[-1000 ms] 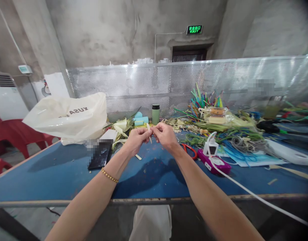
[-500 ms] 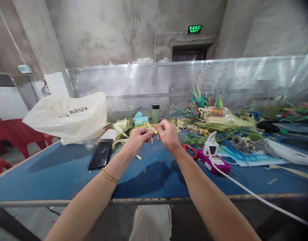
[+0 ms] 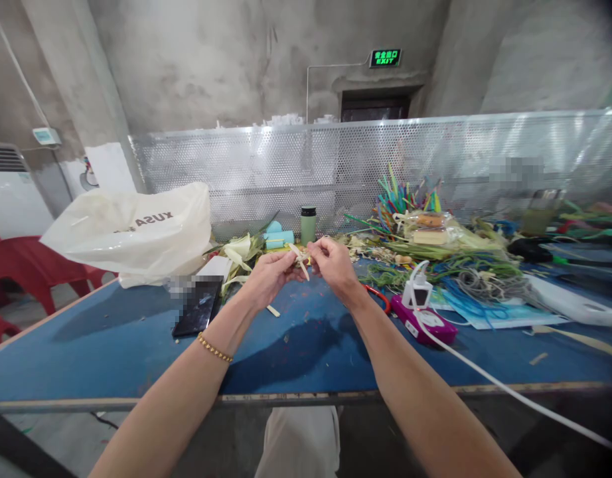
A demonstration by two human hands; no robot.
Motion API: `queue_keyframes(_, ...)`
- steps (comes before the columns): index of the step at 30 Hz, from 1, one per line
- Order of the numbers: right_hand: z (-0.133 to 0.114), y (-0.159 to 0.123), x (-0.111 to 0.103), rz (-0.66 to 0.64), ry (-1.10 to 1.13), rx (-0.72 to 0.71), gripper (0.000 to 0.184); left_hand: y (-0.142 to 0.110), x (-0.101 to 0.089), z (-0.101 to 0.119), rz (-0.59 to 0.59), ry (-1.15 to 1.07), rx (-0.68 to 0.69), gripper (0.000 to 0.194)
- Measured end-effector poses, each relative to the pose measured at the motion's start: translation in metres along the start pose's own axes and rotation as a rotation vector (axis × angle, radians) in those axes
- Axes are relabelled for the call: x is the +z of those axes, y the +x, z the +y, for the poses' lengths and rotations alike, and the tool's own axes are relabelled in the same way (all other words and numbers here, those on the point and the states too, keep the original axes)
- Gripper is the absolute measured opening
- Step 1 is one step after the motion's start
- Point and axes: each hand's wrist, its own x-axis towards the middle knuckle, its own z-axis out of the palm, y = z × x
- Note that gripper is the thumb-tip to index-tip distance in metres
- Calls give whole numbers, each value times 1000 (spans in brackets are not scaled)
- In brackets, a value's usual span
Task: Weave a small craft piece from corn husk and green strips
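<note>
left hand (image 3: pixel 270 277) is pinching a pale strip (image 3: pixel 299 257) over the desk (image 3: pixel 111 362), right hand's (image 3: pixel 332 265) grip is pinching it too lol

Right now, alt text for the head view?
Left hand holds a pale strip over a blue table, right hand close beside it, its grip unclear. White bag and black device are at left, purple socket block and tangled cords at right; a green bottle stands beyond the hands.
</note>
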Motion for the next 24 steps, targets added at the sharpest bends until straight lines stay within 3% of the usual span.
queue_keyframes(6,-9,-1,-2,-59,-154,-174,34,0,0,-3,33,124,9,30)
queue_keyframes(13,-10,-4,0,-162,6,-50,27,2,-1,-10,67,140,-45,26)
queue_keyframes(24,-12,-11,13,-34,115,56,32,-1,1,-6,43,247,18,18)
